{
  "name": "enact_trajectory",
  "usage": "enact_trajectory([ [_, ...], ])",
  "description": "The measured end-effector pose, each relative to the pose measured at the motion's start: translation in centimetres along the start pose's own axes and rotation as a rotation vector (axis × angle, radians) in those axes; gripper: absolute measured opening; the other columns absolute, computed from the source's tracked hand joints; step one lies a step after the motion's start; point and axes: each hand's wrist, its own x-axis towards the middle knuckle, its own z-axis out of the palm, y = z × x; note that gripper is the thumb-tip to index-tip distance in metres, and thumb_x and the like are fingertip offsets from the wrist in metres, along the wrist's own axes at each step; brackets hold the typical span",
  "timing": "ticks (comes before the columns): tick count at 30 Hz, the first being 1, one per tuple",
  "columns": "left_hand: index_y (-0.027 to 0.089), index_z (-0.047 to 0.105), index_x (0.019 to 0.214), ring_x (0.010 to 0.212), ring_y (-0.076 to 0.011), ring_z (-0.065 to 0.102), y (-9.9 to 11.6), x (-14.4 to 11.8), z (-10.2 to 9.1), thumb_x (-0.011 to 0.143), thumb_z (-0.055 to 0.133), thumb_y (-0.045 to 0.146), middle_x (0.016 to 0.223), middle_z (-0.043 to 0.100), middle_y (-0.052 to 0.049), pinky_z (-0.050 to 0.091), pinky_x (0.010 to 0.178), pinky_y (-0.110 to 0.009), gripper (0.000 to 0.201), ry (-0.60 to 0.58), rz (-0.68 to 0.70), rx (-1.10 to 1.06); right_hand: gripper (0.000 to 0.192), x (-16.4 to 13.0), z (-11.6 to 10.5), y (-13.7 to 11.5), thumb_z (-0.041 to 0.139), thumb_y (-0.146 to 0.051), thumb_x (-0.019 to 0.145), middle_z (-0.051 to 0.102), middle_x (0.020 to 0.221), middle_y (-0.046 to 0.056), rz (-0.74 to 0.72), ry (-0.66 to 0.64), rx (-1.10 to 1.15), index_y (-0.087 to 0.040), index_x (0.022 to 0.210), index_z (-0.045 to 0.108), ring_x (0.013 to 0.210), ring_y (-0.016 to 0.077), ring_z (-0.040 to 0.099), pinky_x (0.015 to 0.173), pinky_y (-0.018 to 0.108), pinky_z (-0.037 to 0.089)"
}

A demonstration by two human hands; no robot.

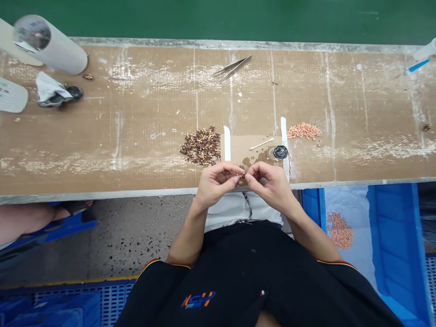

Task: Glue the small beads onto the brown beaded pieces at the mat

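Note:
My left hand (217, 184) is closed in a pinch at the table's near edge, holding a tiny brown-and-gold piece (242, 176). The fingertips of my right hand (270, 184) pinch at the same piece from the other side; fingers partly hide it. Just beyond, a small round pot of black paste (280, 152) and a cotton swab (261, 144) lie on a stained cardboard sheet (240, 144). To the left is a pile of similar brown-and-gold pieces (201, 146). On the right lies a heap of small copper-coloured pieces (304, 131).
White strips (227, 143) flank the cardboard sheet. Metal tweezers (233, 68) lie farther back. A white cylinder (57, 47) and a crumpled wrapper (56, 91) are at far left. A blue crate (395, 236) holding more copper pieces stands below right. Another person's leg (29, 222) shows at left.

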Motion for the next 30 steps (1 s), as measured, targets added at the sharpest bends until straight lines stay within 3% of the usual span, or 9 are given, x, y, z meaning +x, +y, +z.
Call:
enact_trajectory([
  [8,0.019,0.077,0.115,0.065,-0.0095,0.070,-0.7,-0.4,-0.6,0.087,0.086,0.040,0.078,0.071,0.000,0.057,0.060,-0.015,0.036,0.000,-0.019,0.067,0.016,-0.2,0.4,0.1,0.063,-0.031,0.090,0.063,0.066,-0.002,0.006,0.019,-0.008,-0.023,0.077,0.057,0.055,0.0116,0.052,0.051,0.025,0.040],
  [14,0.019,0.079,0.117,0.084,-0.0159,0.079,0.2,-0.5,-0.6,0.092,0.080,0.035,0.102,0.081,-0.009,0.066,0.076,-0.025,0.029,-0.122,-0.027,0.105,0.018,-1.4,-0.4,-0.6,0.063,-0.031,0.091,0.062,0.064,-0.002,0.022,0.129,-0.111,-0.024,0.075,0.058,0.055,0.0130,0.054,0.054,0.026,0.044],
  [16,0.019,0.080,0.111,0.080,-0.0149,0.077,1.0,-1.0,-1.4,0.093,0.076,0.030,0.104,0.081,-0.010,0.064,0.073,-0.025,0.022,-0.044,0.019,0.242,0.020,-2.6,-1.5,-0.4,0.064,-0.032,0.092,0.062,0.063,-0.002,0.021,0.204,-0.140,-0.024,0.075,0.059,0.055,0.0134,0.055,0.055,0.026,0.045],
  [20,0.021,0.079,0.094,0.077,-0.0141,0.070,2.9,-2.2,-4.3,0.094,0.068,0.023,0.089,0.077,-0.004,0.057,0.069,-0.025,0.012,0.478,0.187,0.786,0.023,-5.4,-5.1,2.0,0.067,-0.041,0.092,0.064,0.064,-0.001,0.093,0.427,-0.252,-0.024,0.076,0.063,0.056,0.0163,0.059,0.057,0.029,0.047],
  [22,0.020,0.078,0.097,0.075,-0.0146,0.066,3.5,-2.5,-5.6,0.092,0.067,0.023,0.091,0.075,-0.004,0.054,0.066,-0.026,0.012,0.626,0.171,1.006,0.027,-6.6,-7.5,3.8,0.068,-0.048,0.089,0.065,0.064,0.000,0.171,0.584,-0.343,-0.025,0.076,0.063,0.056,0.0181,0.059,0.057,0.031,0.047],
  [26,0.020,0.076,0.101,0.074,-0.0162,0.064,4.0,-2.2,-6.9,0.090,0.067,0.025,0.094,0.071,-0.005,0.054,0.070,-0.030,0.015,0.576,0.105,1.170,0.023,-7.6,-13.0,6.5,0.069,-0.044,0.083,0.065,0.063,0.003,0.310,0.900,-0.531,-0.026,0.072,0.062,0.058,0.0207,0.059,0.062,0.035,0.047],
  [30,0.020,0.073,0.093,0.073,-0.0192,0.063,4.1,-1.3,-6.9,0.089,0.066,0.029,0.089,0.066,-0.005,0.053,0.075,-0.036,0.012,0.529,0.123,1.248,0.021,-6.4,-18.9,7.1,0.070,-0.020,0.082,0.067,0.068,0.005,0.414,1.010,-0.588,-0.027,0.068,0.057,0.064,0.0202,0.062,0.069,0.035,0.049],
])
